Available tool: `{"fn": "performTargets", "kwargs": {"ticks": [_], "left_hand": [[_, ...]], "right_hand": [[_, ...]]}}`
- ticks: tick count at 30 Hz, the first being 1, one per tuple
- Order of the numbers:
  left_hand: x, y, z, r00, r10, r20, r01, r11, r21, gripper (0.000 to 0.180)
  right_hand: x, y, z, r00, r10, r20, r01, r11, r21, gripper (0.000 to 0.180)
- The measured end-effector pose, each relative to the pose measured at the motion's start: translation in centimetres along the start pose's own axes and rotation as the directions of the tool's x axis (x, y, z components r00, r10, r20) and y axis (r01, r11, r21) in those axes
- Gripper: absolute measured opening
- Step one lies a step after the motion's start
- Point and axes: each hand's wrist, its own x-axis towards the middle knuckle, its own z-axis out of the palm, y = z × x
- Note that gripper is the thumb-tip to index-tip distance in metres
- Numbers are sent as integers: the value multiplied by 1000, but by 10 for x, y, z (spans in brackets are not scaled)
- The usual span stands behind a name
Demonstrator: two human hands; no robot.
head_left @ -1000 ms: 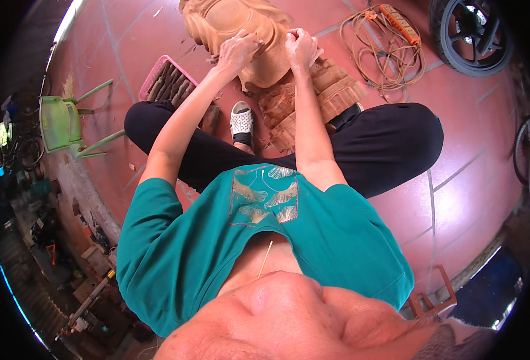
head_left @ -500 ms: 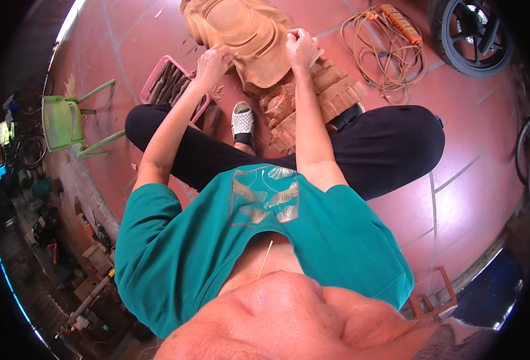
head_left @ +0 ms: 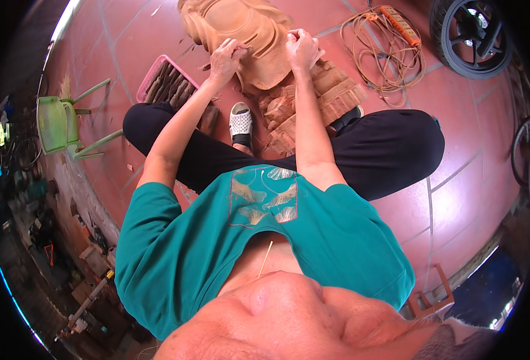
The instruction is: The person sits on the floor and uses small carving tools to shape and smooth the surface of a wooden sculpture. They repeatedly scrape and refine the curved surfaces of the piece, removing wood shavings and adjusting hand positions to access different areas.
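Note:
A carved wooden figure point(head_left: 232, 23) with smooth, flowing folds lies at the top of the view, beyond my feet. My left hand point(head_left: 226, 59) is closed at its near left side, fingertips curled close to the wood. What those fingers hold, if anything, is too small to make out. My right hand point(head_left: 302, 50) is bent into a fist by the carving's right edge, and its grip is hidden from above. Under and beside the figure sits a rough, stepped wooden carving point(head_left: 331, 90), partly covered by my right forearm.
A pink basket point(head_left: 142, 90) of dark wooden-handled tools stands left of my knee. Further left is a green chair point(head_left: 54, 126). An orange power strip point(head_left: 400, 25) with coiled cable point(head_left: 367, 66) lies right of the carving, near a black wheel point(head_left: 472, 39). My white shoe point(head_left: 241, 123) rests on red tiles.
My left hand has shifted right and slightly up along the carving. The right hand stays almost where it was. The view has tilted a little.

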Motion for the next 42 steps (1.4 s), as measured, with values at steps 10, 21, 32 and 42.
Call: {"fn": "performTargets", "kwargs": {"ticks": [10,21,32,42], "left_hand": [[-11,10,2,989,-148,25,149,988,-41,9],[28,29,25,999,-6,-47,13,989,150,8],[15,27,21,997,-25,-73,32,994,101,6],[12,39,25,996,-83,-36,88,985,148,10]], "right_hand": [[2,4,2,1000,1,-10,0,999,48,10],[1,3,0,1000,7,16,-8,999,46,11],[-1,6,4,999,-27,-44,28,1000,13,11],[1,6,2,1000,5,-4,-5,998,60,10]]}}
